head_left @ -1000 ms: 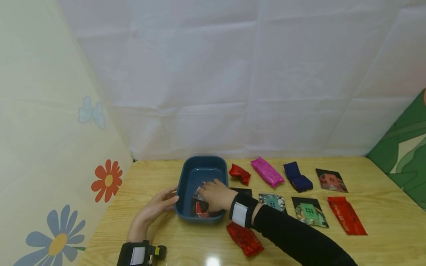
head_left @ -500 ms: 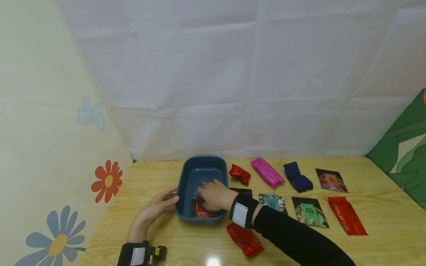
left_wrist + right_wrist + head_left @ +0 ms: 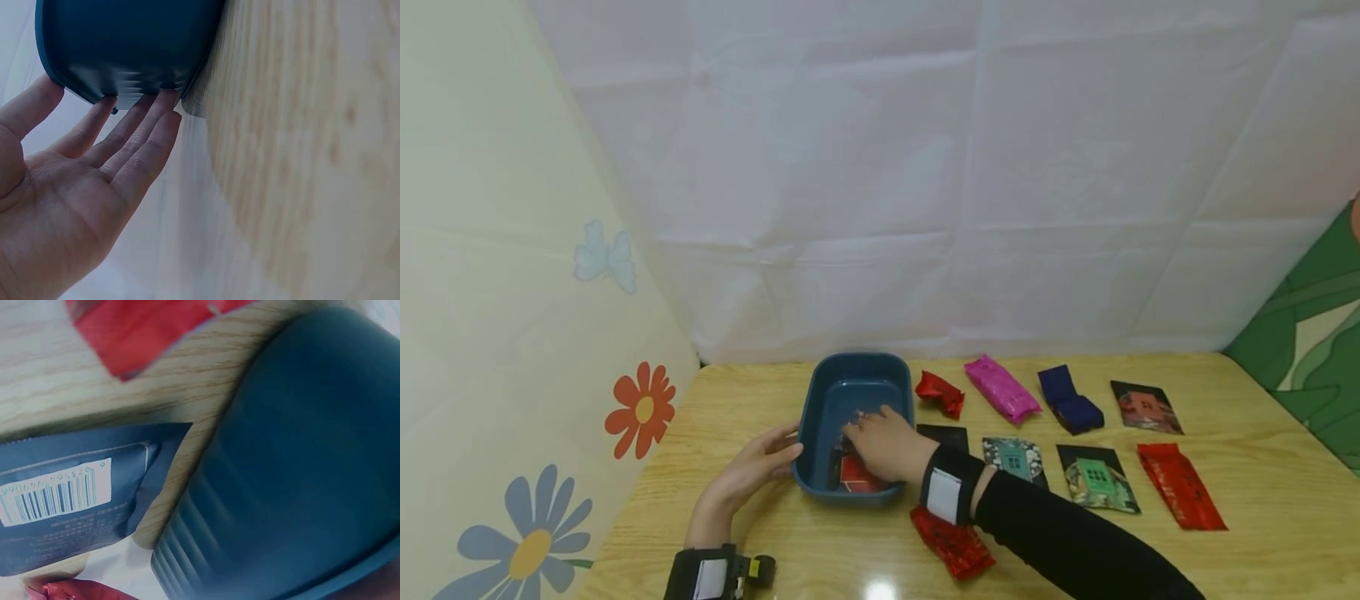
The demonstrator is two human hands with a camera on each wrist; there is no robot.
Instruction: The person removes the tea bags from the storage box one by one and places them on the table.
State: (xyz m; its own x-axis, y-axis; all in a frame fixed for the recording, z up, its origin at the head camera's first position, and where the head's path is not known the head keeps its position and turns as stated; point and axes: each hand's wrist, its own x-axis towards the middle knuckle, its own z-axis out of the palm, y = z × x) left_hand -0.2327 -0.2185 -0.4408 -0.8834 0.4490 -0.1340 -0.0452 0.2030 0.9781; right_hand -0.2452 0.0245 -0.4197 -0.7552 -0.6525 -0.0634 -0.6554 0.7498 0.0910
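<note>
Reaching into the blue tub [image 3: 820,421], right hand [image 3: 883,442] sits over the near half of it, fingers spread low over a red packet [image 3: 857,475] lying on the tub floor. Can't tell whether those fingers actually pinch the packet or just rest above it. A dark packet edge shows beside the red one inside the tub, mostly hidden by the hand.

Left hand [image 3: 752,467] is flat and relaxed against the tub's left outer wall; left wrist view confirms straight fingers [image 3: 134,134] touching the wall [image 3: 125,44], nothing gripped.

One tub, standing on the wooden table [image 3: 1225,500], left of centre.

Count of packets loose on the table: nine.
- Far row, left to right: small crumpled red [image 3: 940,393], magenta [image 3: 1002,387], navy [image 3: 1070,400], dark one with a reddish house print [image 3: 1146,407].
- Near row: black packet [image 3: 943,433] just right of the tub, partly under the right wrist; patterned one with a teal house [image 3: 1013,457]; dark one with a green house [image 3: 1097,477]; long red [image 3: 1182,486].
- Nearest: one red packet [image 3: 951,542] just beside the right forearm's wrist strap [image 3: 946,492].

Right wrist view shows the tub's ribbed outer wall [image 3: 281,487], a dark packet's barcode side [image 3: 69,500] touching it, and a red packet [image 3: 137,331] close by.
</note>
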